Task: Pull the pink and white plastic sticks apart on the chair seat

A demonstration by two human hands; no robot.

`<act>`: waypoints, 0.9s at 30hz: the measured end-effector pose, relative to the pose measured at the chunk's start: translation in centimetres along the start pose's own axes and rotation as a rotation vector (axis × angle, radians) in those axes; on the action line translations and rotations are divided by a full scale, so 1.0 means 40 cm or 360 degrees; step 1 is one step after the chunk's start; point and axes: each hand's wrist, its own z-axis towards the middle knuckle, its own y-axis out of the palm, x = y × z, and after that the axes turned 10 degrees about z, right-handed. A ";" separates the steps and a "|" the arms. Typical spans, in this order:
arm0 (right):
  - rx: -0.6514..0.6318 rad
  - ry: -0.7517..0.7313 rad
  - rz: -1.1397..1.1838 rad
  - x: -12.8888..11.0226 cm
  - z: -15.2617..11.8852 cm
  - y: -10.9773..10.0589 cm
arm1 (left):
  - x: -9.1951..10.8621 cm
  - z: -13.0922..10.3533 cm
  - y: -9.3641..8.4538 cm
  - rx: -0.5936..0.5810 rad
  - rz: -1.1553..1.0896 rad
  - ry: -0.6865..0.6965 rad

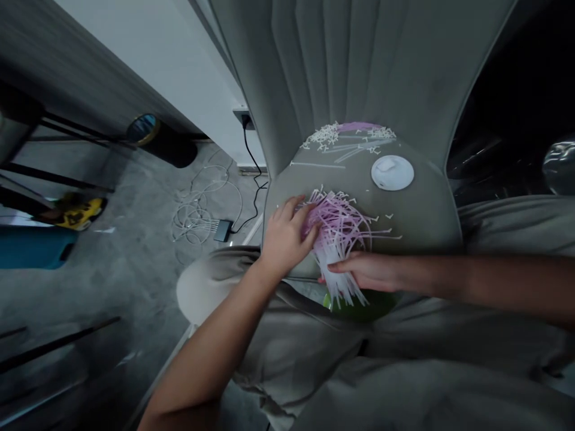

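Observation:
A bundle of thin strands [338, 254], white at the near end and purple toward the far end, stands out over the front of a grey chair seat. Small white tips show at the far ends of the strands, which fan out and cross. My right hand [366, 269] is closed round the white part. Against the left side of the purple part rests my left hand [287, 230], fingers stretched and thumb apart, touching the strands. Behind the bundle, a pile of small white pieces [326, 136] and loose pale strips [363, 145] lie on the seat.
A white round dish [392, 173] with something white in it sits on the chair seat [327, 176]. Below the bundle is a green container [372, 304], partly hidden. Tangled cable [197, 212], a black box [223, 230] and a dark cylinder [164, 140] stand or lie leftward on the floor.

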 end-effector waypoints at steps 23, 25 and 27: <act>0.0249 0.0026 -0.1297 -0.070 -0.123 -0.042 | -0.035 0.008 -0.004 0.0032 -0.0185 0.0169; 0.0229 -0.0012 -0.1293 -0.061 -0.120 -0.049 | -0.039 0.006 0.001 0.0031 -0.0175 0.0150; 0.0203 -0.0065 -0.1299 -0.048 -0.118 -0.060 | -0.043 0.005 0.008 0.0027 -0.0163 0.0122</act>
